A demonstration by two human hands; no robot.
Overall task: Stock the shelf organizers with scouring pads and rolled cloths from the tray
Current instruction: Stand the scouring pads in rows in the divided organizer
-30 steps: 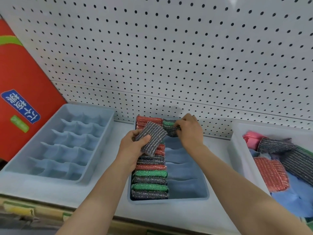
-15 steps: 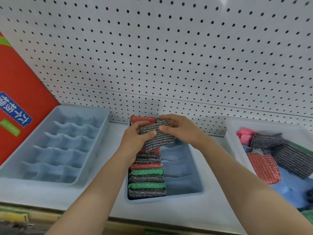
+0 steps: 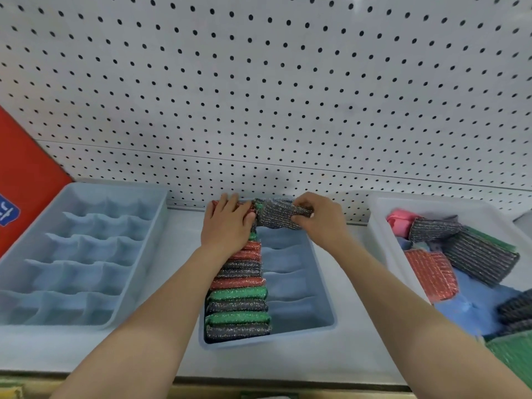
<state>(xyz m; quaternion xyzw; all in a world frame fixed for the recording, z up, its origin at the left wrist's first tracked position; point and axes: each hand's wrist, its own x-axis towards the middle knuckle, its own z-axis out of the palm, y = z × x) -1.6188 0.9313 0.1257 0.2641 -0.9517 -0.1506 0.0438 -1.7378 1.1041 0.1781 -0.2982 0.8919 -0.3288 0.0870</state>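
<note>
Head: right hand pinches grey pad; left hand presses stack

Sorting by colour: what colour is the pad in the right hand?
Dark grey with glittery stripes, the scouring pad in the right hand, head view.

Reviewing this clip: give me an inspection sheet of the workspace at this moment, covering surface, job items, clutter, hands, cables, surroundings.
Surface: pale shelf, holding three containers.
Job's things: middle organizer has its left column packed with scouring pads; four right compartments nearer the camera bare. Left organizer holds nothing. Tray at right holds loose pads and blue cloth.
Clutter: nothing seen.
Hands: left hand lies flat on the far pads of the left column; right hand pinches a grey pad over the far right compartment.
Cables: nothing seen.
Surroundings: white pegboard behind; red sign at left.
</note>
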